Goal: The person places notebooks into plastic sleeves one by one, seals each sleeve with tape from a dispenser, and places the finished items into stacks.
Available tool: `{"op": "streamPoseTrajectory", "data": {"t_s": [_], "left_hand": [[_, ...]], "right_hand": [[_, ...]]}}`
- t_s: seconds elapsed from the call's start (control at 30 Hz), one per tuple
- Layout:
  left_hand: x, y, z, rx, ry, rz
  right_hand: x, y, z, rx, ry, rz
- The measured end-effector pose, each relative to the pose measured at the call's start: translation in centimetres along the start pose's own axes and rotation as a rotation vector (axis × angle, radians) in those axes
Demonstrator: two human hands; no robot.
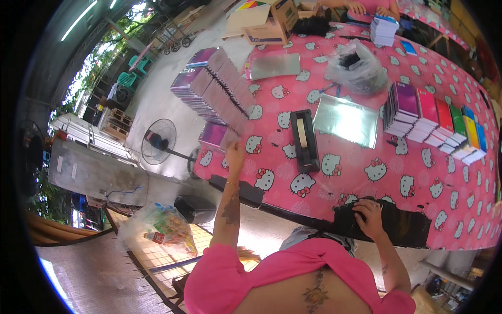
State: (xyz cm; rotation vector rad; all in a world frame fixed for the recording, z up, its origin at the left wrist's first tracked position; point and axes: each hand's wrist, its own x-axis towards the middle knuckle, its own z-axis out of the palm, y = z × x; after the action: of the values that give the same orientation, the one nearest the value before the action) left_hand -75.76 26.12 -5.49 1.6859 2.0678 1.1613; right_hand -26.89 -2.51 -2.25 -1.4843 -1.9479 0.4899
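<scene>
My left hand (235,156) is at the near corner of a short stack of purple notebooks (214,135) on the table's left edge, its fingers closed against the notebooks' side. Just beyond rise taller piles of spiral-bound purple notebooks (209,78). Flat on a black worn patch (402,222) at the table's near edge rests my right hand (370,215), fingers apart and holding nothing. Between the hands lies a black tape dispenser (305,141) with a pale roll. Clear plastic sheets (346,120) are to its right, and another shiny sheet pile (274,66) is farther back.
Notebook piles in several colours (436,118) line the table's right side. A clear plastic bag (358,68) and an open carton (269,23) are farther back. Across the pink table, another person's hand (356,7) is near white-edged notebooks (384,31). A fan (158,140) stands left.
</scene>
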Motion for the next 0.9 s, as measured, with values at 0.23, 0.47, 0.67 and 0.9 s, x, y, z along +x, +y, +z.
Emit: {"op": "streamPoseTrajectory", "data": {"t_s": [0.23, 0.47, 0.67, 0.9], "left_hand": [[-0.1, -1.2, -1.8, -0.03, -0.014, 0.033], [-10.6, 23.3, 4.7, -0.451, -0.13, 0.362], [-13.0, 32.5, 20.4, -0.138, -0.456, 0.738], [-4.5, 33.3, 30.7, 0.072, -0.07, 1.027]], "right_hand": [[-0.1, 0.1, 0.0, 0.054, -0.016, -0.027], [-0.9, 0.6, 0.1, 0.01, -0.002, 0.018], [-1.5, 2.6, -0.2, 0.292, 0.019, 0.022], [-5.5, 3.1, -4.8, 0.554, 0.096, 0.159]]}}
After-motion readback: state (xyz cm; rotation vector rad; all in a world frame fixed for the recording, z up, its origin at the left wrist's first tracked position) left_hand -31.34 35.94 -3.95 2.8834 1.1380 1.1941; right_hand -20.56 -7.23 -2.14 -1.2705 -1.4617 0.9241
